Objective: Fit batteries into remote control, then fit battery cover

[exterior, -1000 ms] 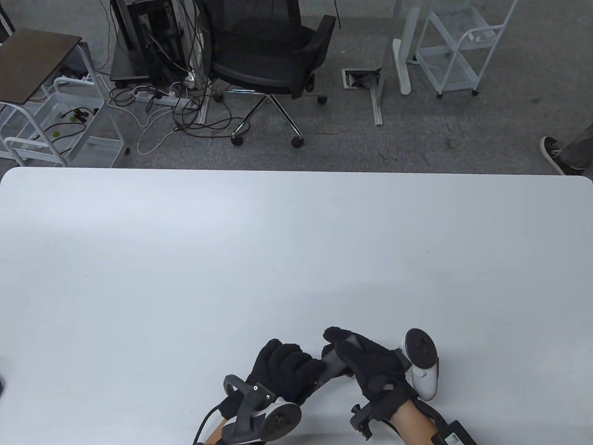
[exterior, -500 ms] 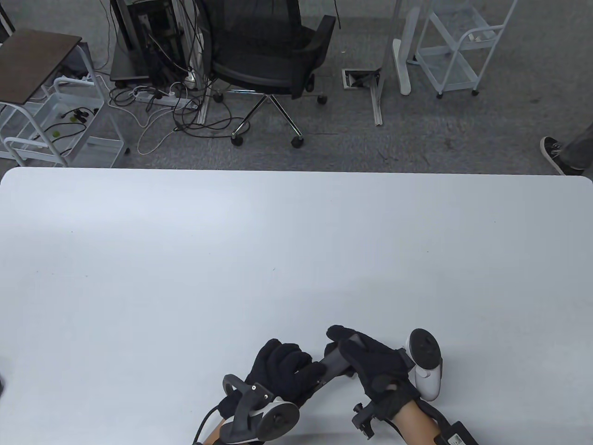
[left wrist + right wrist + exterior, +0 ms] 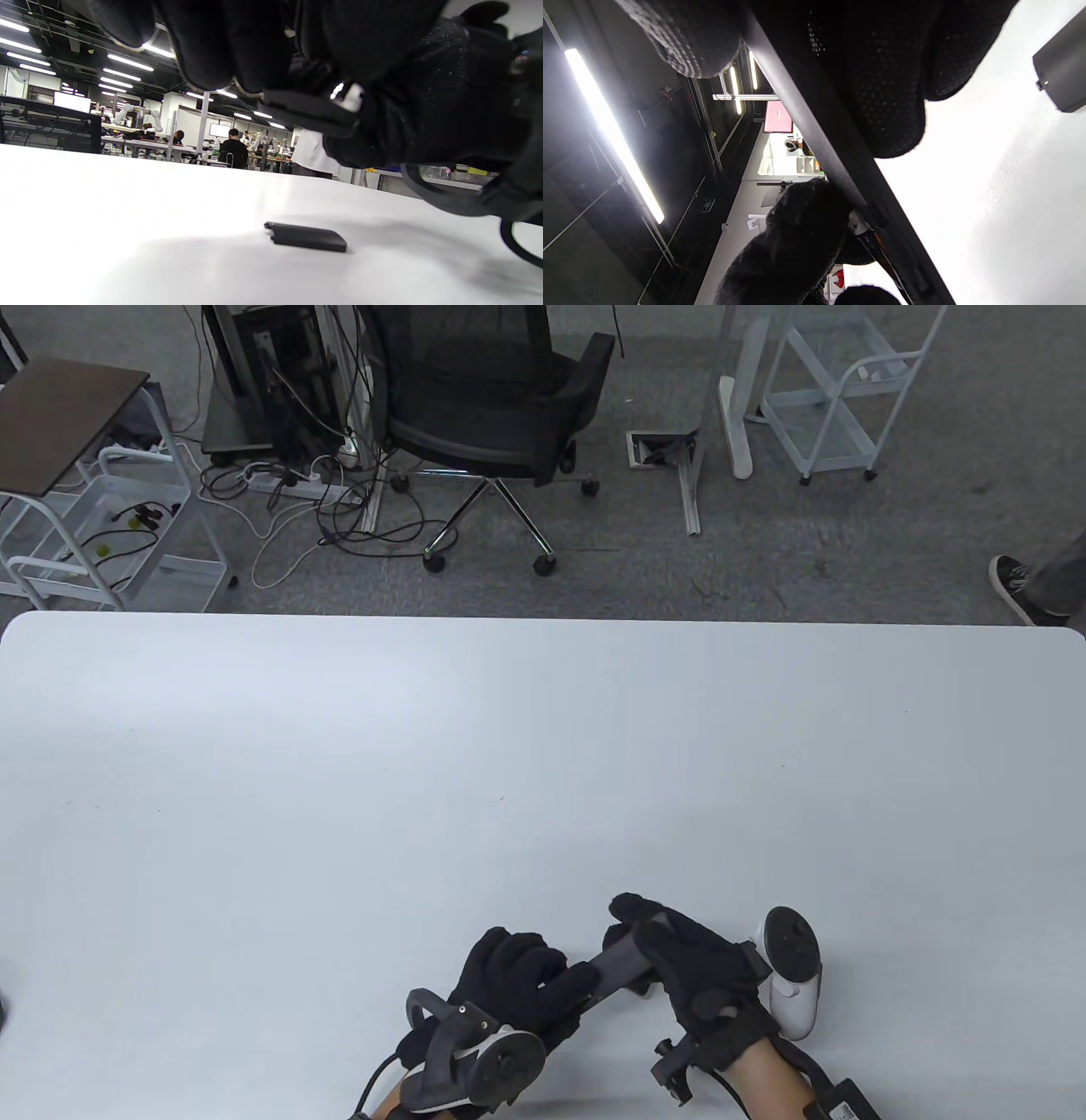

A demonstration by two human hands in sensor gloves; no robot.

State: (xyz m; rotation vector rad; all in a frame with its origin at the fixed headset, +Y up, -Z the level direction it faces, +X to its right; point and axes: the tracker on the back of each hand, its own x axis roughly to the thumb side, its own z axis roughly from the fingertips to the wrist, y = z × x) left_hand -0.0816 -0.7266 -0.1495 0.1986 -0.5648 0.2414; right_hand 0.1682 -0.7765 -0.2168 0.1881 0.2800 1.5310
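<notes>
On the left, our left hand in its black knit glove curls around the near end of the remote control, fingers closed over its edge. In the left wrist view a glint of white and metal shows inside the remote's open underside beneath those fingers, which we take to be a battery (too hidden to say how fully it sits).

The remote is a slim dark grey bar, smooth hard plastic, held just above the surface. Its long axis runs diagonally, from near-left up to far-right, bridging the two hands.

On the right, our right hand wraps the far end of the remote, fingers folded over the top and clamped on it. Both hands have a firm hold, and neither has a finger spare.

The battery cover lies flat on the pale matt surface, below the held remote and apart from it, a thin dark rectangular plate with a small tab at one end. In the right wrist view it sits at the far right edge. We judge the cover to be the next thing needed. We cannot tell which hand is nearer to it; one must let go and reach down.
</notes>
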